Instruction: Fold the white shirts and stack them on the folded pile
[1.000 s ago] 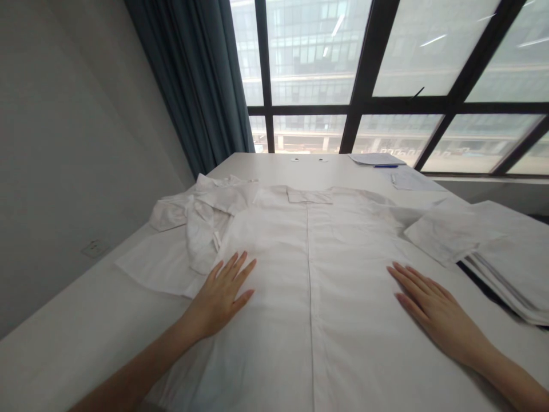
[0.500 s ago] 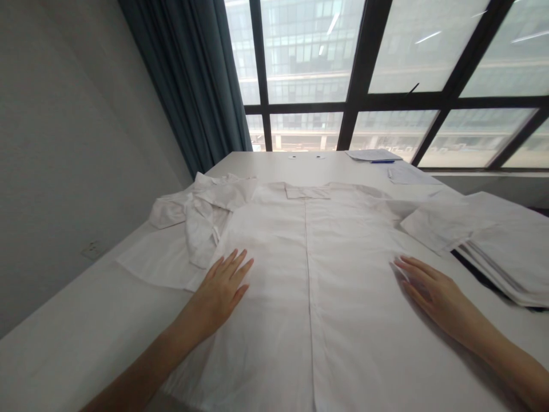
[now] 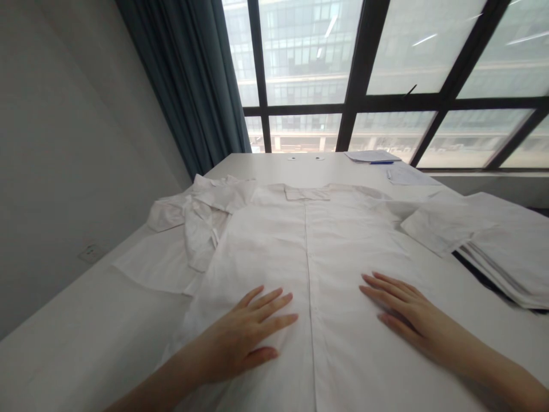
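A white button-front shirt [image 3: 274,246] lies spread on the white table, its collar at the far end and its front placket running down the middle. My left hand [image 3: 246,332] rests flat on the shirt's left half, fingers spread toward the placket. On the right half, my right hand [image 3: 403,309] lies with its fingers stretched out, pointing left. Neither hand grips the cloth. The shirt's lower end runs out of view at the bottom.
Another crumpled white garment [image 3: 171,257] lies at the left, touching the shirt. A stack of folded white cloth [image 3: 510,252] stands at the right, with a sleeve reaching it. Papers [image 3: 414,174] and a blue pen [image 3: 381,163] lie on the table [image 3: 261,166] near the window.
My left hand has slid right and nearer to me across the shirt. My right hand has moved left, inward from the shirt's right edge, and slightly nearer.
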{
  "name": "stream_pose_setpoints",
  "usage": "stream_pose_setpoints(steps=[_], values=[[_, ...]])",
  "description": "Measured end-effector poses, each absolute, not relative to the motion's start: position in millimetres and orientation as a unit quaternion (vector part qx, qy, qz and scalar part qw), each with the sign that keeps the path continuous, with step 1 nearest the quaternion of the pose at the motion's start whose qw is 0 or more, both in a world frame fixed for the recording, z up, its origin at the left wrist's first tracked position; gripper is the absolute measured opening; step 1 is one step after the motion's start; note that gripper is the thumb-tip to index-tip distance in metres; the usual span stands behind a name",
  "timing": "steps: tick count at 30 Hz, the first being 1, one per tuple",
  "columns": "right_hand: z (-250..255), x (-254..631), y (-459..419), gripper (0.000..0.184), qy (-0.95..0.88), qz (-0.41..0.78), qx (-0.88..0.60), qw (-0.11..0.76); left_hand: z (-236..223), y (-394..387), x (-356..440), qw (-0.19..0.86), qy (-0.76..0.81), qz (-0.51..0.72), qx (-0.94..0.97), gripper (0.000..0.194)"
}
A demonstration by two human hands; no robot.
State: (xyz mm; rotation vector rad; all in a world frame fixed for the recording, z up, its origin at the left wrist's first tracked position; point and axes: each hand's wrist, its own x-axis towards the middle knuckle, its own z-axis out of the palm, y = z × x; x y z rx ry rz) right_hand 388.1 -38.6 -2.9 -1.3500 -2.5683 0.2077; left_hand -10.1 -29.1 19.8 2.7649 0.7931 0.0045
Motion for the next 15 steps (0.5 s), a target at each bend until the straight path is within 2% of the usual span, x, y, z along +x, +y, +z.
stream_pose_setpoints(steps=[8, 15], values=[[-16.5, 439.0, -15.5, 0.037, -0.832, -0.033, -0.517, 0.200, 20.0, -29.6, -8.7, 0.138, 0.266, 0.033, 0.954, 0.056], [-22.3, 504.5, 21.9, 0.040, -0.727, -0.254, -0.629, 0.109, 18.1, -29.0, -9.5, 0.135, 0.271, 0.018, 0.953, 0.056]])
